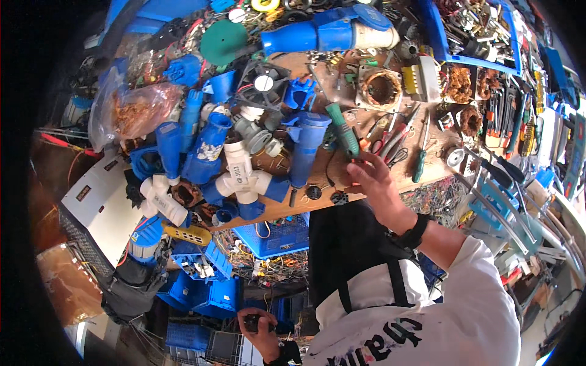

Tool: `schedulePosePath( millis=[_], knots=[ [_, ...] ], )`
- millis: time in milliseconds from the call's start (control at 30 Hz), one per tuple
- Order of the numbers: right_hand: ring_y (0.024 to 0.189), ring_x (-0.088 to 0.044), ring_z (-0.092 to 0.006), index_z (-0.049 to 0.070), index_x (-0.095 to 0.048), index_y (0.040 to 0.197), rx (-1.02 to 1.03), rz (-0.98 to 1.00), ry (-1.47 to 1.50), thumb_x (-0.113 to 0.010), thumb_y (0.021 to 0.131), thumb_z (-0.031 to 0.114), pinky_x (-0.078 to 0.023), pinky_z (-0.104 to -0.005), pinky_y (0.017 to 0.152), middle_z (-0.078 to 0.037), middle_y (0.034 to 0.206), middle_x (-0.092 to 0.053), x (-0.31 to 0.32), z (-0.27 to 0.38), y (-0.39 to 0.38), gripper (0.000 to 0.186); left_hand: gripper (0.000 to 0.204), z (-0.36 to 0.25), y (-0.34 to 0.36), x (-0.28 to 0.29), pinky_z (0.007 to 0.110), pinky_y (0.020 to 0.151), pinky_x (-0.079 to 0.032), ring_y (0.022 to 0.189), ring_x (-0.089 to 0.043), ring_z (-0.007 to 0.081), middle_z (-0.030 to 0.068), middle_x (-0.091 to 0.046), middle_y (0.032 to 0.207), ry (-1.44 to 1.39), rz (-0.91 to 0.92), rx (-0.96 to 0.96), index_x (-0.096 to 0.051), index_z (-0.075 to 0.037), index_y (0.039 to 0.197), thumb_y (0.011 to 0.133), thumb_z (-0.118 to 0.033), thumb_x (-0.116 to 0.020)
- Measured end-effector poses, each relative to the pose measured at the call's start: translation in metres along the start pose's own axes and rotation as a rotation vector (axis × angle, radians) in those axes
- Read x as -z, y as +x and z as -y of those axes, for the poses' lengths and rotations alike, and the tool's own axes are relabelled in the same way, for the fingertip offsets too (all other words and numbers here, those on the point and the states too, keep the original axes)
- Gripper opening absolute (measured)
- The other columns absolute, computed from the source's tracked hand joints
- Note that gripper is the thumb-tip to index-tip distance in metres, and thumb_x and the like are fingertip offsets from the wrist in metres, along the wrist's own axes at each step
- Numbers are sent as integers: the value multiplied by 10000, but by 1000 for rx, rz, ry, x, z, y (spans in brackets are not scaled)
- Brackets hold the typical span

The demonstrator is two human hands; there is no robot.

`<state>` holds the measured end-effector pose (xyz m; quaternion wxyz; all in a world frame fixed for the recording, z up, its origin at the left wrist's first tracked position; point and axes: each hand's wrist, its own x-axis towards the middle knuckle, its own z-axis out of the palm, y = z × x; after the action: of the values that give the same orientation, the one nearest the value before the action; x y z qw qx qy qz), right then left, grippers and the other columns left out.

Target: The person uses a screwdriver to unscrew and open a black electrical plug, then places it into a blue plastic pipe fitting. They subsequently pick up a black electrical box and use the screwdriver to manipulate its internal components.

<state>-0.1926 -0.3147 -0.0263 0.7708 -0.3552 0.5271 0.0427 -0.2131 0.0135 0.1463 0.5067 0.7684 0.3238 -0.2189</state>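
My right hand point(379, 192) is over the front edge of a wooden workbench point(284, 204), its fingers bent and apart from the thumb. Its fingertips are at the lower end of a thick green tool handle point(343, 131); whether they touch it is unclear. Low in the picture, away from the bench, my left hand point(264, 341) has its fingers wrapped round a small black object point(251, 323) whose kind I cannot make out. Two small dark round parts, one of them a disc point(314, 192), lie near the bench edge. Beside my right hand are red-handled pliers point(397, 137) and a green-handled screwdriver point(420, 165).
Blue and white plastic pipe fittings point(241, 174) crowd the bench's left. At the back lies a large blue connector point(323, 32). A blue bin of metal parts point(482, 66) and motor cores point(379, 88) are at the right. Below sits a blue crate point(268, 238) among loose wires.
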Motion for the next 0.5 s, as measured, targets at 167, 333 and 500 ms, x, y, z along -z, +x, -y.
schedulePosePath(
  millis=[167,333,500],
  knots=[
    [841,-657,-198,64,-517,1157,-92,-2,188,-603,937,286,-545,-333,749,-103,1019,-650,-17,8,13,324,310,7,-2,16,310,528,-386,587,-448,145,30,-478,685,-64,-44,32,-498,-73,943,789,-186,-742],
    [792,-658,-185,33,-594,1074,-19,23,155,-590,944,290,-549,-290,699,-78,930,-665,-12,6,30,288,233,6,-4,27,282,537,-410,591,-483,137,41,-517,714,-80,-84,63,-499,-66,964,817,-136,-665],
    [699,-593,-102,51,-590,1006,60,77,141,-550,969,251,-504,-237,607,-26,799,-620,-13,27,3,207,217,10,-10,46,254,530,-422,606,-510,110,37,-546,740,-144,-26,36,-513,-62,966,810,-74,-662]
  ],
)
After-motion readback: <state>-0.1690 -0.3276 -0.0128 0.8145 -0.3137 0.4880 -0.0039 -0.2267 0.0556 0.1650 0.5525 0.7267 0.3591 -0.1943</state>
